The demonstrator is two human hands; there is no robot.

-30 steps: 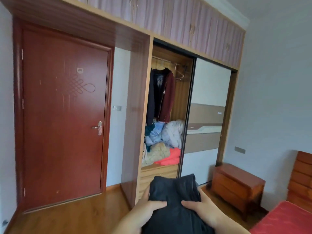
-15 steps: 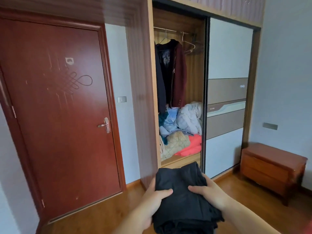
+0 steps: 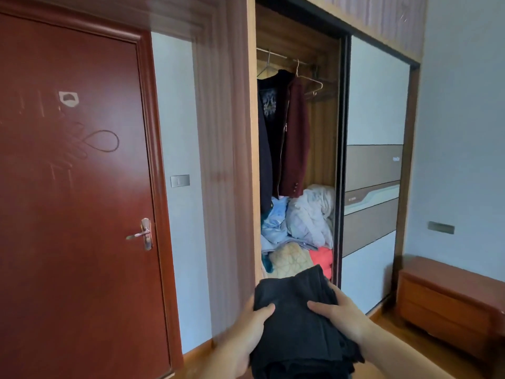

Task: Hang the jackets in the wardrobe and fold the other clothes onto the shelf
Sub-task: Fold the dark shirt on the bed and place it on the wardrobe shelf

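Observation:
A folded dark grey garment (image 3: 297,324) is held in front of me at the bottom of the view. My left hand (image 3: 246,332) grips its left edge, thumb on top. My right hand (image 3: 341,315) grips its right edge, thumb on top as well. Ahead stands the open wardrobe (image 3: 322,127). On its rail hang a dark jacket (image 3: 269,127) and a maroon jacket (image 3: 296,138), with an empty wire hanger (image 3: 311,83) beside them. Below them lies a pile of bedding and clothes (image 3: 303,217) in pale blue, white, beige and coral.
A red-brown door (image 3: 76,203) with a metal handle (image 3: 143,233) is on the left. The wardrobe's sliding panel (image 3: 374,170) covers its right half. A low wooden cabinet (image 3: 448,305) stands at the right on the wooden floor.
I have come closer to the wardrobe, which fills more of the view. Both hands keep the same hold on the folded garment.

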